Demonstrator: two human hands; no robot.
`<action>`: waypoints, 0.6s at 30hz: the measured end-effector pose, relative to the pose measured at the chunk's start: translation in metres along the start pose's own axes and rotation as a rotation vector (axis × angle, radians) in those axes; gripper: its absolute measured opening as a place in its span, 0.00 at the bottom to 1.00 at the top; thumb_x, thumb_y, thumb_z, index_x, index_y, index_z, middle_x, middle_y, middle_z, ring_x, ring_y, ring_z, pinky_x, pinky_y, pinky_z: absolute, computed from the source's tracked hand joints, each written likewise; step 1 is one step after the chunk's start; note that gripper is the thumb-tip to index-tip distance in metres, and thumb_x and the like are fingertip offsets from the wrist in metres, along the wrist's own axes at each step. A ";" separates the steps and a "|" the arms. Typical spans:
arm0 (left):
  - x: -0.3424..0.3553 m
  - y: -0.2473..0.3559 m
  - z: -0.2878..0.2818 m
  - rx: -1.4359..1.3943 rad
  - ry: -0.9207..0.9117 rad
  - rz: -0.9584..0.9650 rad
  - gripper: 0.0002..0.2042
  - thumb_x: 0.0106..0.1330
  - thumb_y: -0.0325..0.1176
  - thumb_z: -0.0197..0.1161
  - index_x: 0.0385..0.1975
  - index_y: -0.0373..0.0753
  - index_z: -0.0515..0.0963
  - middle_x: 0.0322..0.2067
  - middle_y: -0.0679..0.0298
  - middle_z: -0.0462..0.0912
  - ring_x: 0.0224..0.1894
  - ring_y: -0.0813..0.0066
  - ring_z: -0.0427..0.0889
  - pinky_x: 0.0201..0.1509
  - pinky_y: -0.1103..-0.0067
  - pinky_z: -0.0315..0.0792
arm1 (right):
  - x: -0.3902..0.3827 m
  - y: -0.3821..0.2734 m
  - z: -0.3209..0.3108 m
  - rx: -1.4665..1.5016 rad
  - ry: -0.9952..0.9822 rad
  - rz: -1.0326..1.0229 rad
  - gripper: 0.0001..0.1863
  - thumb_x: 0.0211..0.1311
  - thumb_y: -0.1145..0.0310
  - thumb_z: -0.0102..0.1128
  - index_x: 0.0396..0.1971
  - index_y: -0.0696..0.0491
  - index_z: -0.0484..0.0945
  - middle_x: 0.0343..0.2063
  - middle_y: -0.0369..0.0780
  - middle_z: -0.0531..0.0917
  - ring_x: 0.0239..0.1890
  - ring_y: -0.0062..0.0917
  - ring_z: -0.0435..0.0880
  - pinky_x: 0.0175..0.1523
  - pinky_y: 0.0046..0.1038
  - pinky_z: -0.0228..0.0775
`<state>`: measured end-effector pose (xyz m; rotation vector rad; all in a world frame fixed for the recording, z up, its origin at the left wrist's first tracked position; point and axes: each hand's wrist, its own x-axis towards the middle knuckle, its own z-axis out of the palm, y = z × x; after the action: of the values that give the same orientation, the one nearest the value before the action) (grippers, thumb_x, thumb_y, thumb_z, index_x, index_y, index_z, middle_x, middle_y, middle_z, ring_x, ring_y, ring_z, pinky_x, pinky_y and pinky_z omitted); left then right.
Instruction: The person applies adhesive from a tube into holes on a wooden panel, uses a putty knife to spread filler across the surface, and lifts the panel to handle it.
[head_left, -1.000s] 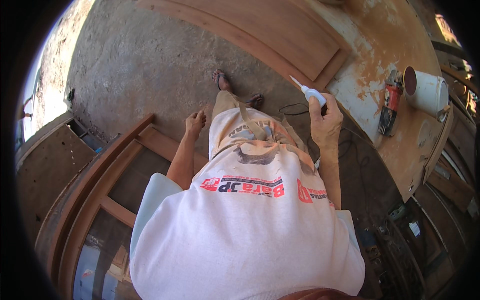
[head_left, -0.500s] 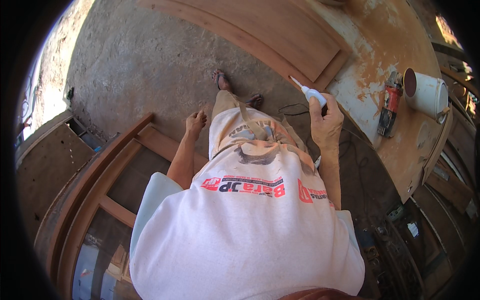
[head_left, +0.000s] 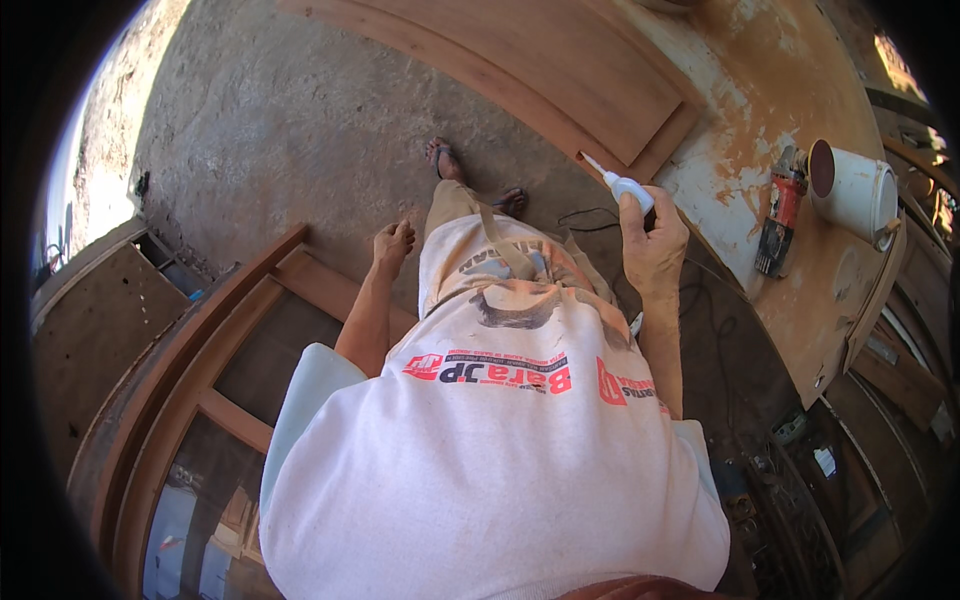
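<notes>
In my right hand [head_left: 655, 238] is a small white squeeze bottle [head_left: 628, 192] with a long thin nozzle, fingers wrapped round its body. The nozzle tip points at a dark spot on the edge of a reddish-brown wooden panel [head_left: 560, 75]; whether it touches the wood I cannot tell. My left hand [head_left: 394, 242] hangs by my left side with its fingers curled in. Anything inside those fingers is too small or hidden to make out.
Right of the panel, the stained worktable [head_left: 730, 150] bears a red and black angle grinder [head_left: 782, 212] beside a white bucket [head_left: 865, 195] lying on its side. A wooden frame [head_left: 215, 400] stands close on my left. A dark cable [head_left: 590, 212] runs below the table edge.
</notes>
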<state>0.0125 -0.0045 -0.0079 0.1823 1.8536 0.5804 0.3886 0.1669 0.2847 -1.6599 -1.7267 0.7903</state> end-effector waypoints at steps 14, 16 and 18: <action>-0.007 0.022 -0.002 -0.110 -0.036 0.030 0.24 0.75 0.45 0.59 0.59 0.30 0.75 0.54 0.50 0.83 0.54 0.62 0.83 0.60 0.70 0.78 | 0.012 0.002 -0.002 1.004 -0.080 0.610 0.10 0.71 0.64 0.62 0.39 0.57 0.79 0.22 0.32 0.75 0.16 0.10 0.65 0.22 0.16 0.60; -0.009 0.031 -0.001 -0.123 -0.038 0.035 0.24 0.75 0.45 0.59 0.59 0.30 0.75 0.55 0.49 0.82 0.55 0.61 0.83 0.61 0.70 0.78 | 0.014 0.000 -0.003 1.072 -0.107 0.652 0.11 0.71 0.63 0.62 0.40 0.57 0.79 0.22 0.32 0.76 0.16 0.10 0.65 0.22 0.16 0.60; -0.010 0.037 -0.001 -0.130 -0.044 0.036 0.24 0.75 0.45 0.59 0.59 0.30 0.75 0.55 0.49 0.82 0.56 0.60 0.83 0.61 0.70 0.78 | 0.015 -0.004 -0.002 1.094 -0.116 0.660 0.11 0.71 0.63 0.61 0.40 0.57 0.78 0.22 0.32 0.76 0.16 0.10 0.66 0.22 0.16 0.60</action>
<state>0.0100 0.0230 0.0183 0.1407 1.7668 0.7142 0.3871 0.1814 0.2889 -1.3209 -0.4818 1.7398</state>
